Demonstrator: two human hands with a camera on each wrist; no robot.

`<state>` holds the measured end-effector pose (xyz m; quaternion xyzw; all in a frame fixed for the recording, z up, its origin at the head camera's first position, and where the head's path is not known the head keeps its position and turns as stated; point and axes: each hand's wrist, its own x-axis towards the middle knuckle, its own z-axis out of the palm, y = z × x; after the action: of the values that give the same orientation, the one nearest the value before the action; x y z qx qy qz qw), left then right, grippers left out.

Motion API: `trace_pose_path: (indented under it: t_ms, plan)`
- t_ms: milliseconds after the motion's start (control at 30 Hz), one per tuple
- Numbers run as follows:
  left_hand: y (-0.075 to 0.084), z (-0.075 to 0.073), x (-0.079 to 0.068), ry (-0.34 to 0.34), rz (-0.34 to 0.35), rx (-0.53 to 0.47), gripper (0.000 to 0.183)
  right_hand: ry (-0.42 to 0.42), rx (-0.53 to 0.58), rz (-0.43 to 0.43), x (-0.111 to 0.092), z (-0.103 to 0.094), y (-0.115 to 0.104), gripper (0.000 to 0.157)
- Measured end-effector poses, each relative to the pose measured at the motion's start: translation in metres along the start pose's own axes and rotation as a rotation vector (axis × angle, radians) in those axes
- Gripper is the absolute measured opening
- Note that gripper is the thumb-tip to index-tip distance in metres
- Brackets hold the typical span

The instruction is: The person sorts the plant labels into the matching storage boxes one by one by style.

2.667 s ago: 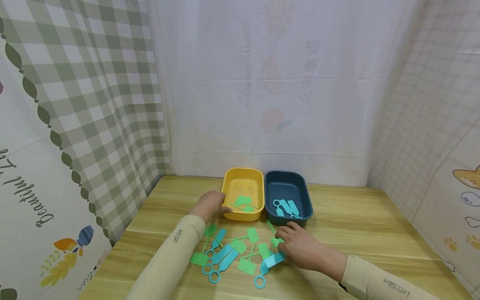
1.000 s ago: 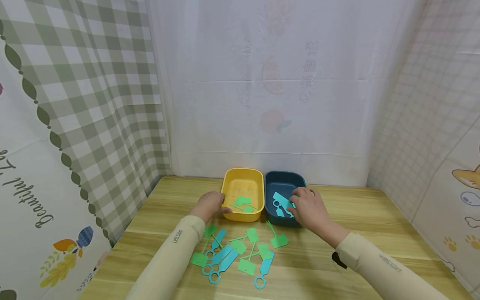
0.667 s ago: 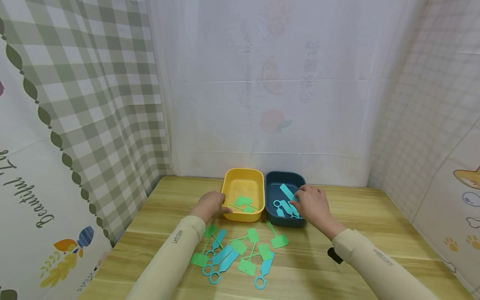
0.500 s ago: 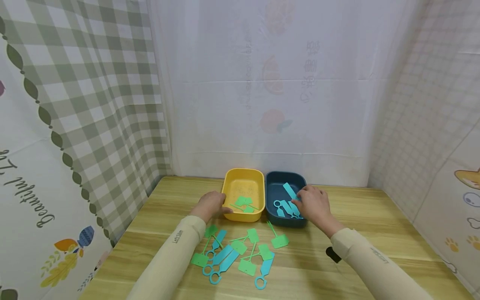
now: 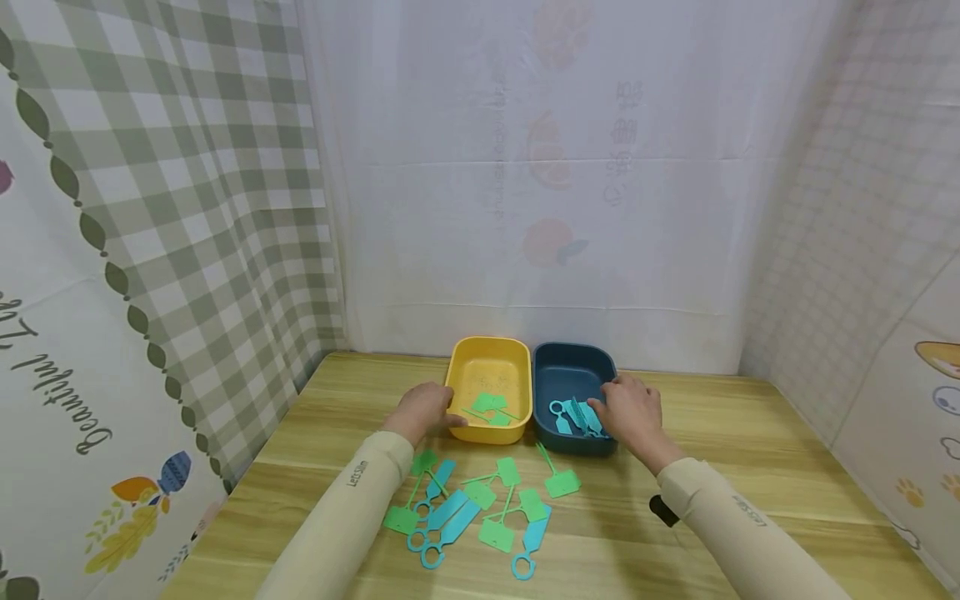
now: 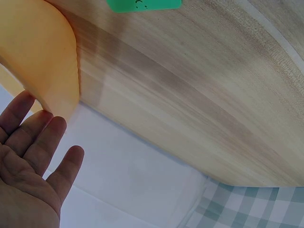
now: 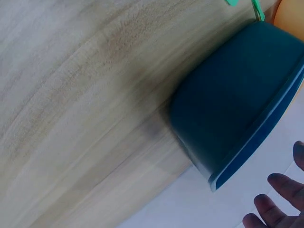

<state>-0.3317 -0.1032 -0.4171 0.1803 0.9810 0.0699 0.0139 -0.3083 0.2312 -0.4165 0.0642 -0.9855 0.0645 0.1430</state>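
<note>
My left hand (image 5: 422, 410) rests at the left rim of the yellow bin (image 5: 491, 433), its fingers relaxed and touching the rim in the left wrist view. My right hand (image 5: 632, 414) is over the right rim of the dark blue bin (image 5: 573, 447); its fingers (image 7: 287, 187) are spread, with nothing seen between them. Several light blue ring-ended tags (image 5: 573, 412) lie in the dark blue bin, one tilted on edge. Green tags with thin tails (image 5: 491, 402) lie in the yellow bin.
In front of the bins, the wooden table (image 5: 637, 533) holds loose green tags (image 5: 497, 534) and loose blue ring tags (image 5: 534, 533). A white curtain (image 5: 540, 275) hangs behind, and a checked cloth (image 5: 247, 192) stands at the left.
My right hand carried a blue ring tag from the table into the dark blue bin and let it go; the tag has dropped onto the others. My left hand has stayed at the yellow bin.
</note>
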Motion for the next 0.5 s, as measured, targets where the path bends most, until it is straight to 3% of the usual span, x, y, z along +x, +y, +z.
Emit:
trace_pose_path:
  t_ms: [200,500]
  plan:
    - [0.0,0.0,0.001,-0.007,-0.004,0.006,0.042,-0.041,0.005,0.027,0.0,-0.005,0.005,0.043]
    - [-0.001,0.002,0.001,-0.003,-0.002,0.005,0.042,-0.197,0.0,0.009,-0.002,-0.01,0.02,0.059]
